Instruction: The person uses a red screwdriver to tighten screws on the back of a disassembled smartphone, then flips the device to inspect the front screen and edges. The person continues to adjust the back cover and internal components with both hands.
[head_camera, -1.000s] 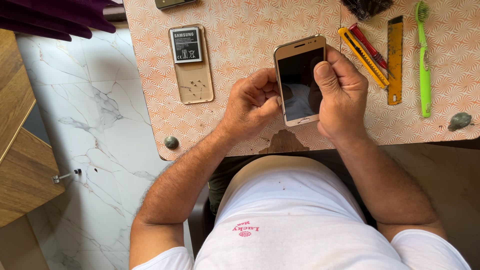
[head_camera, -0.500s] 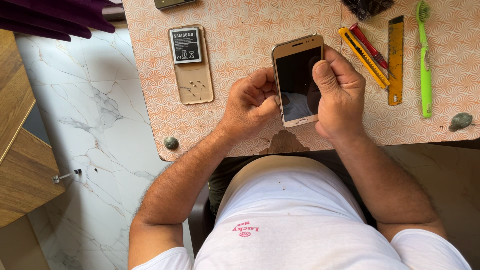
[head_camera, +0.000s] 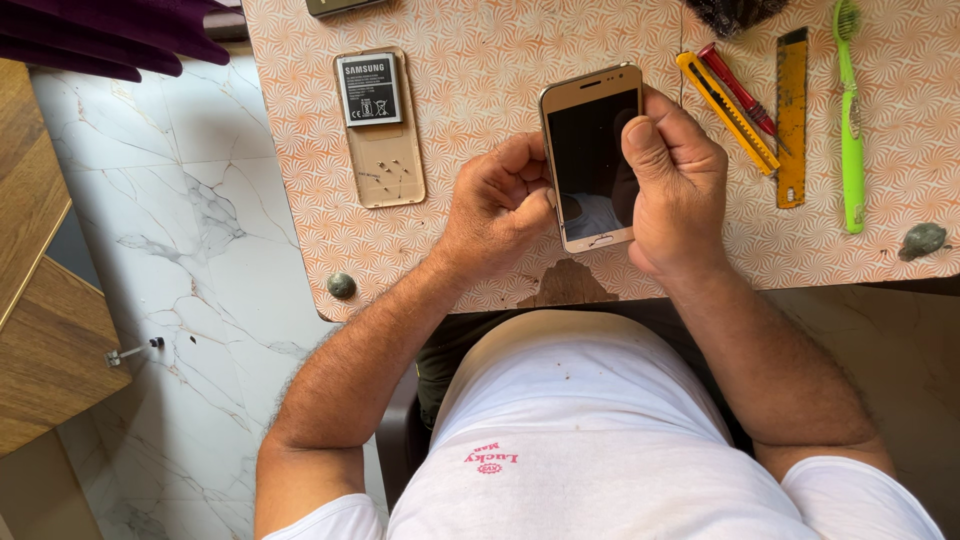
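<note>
A gold smartphone (head_camera: 590, 150) with a dark screen is held face up over the patterned table (head_camera: 480, 60). My left hand (head_camera: 500, 205) grips its left edge with curled fingers. My right hand (head_camera: 675, 185) clasps the right edge, its thumb pressing on the screen. To the left lies the phone's gold back cover (head_camera: 385, 165) with several tiny screws on it and a grey battery (head_camera: 368, 88) resting on its top end.
At the right lie a yellow utility knife (head_camera: 725, 110), a red screwdriver (head_camera: 740, 92), a yellow ruler (head_camera: 792, 115) and a green toothbrush (head_camera: 850, 120). A small grey lump (head_camera: 922, 240) sits near the front right edge. Marble floor and a wooden step are at left.
The phone has shifted slightly and my right thumb has moved farther onto the screen. My left hand keeps its grip.
</note>
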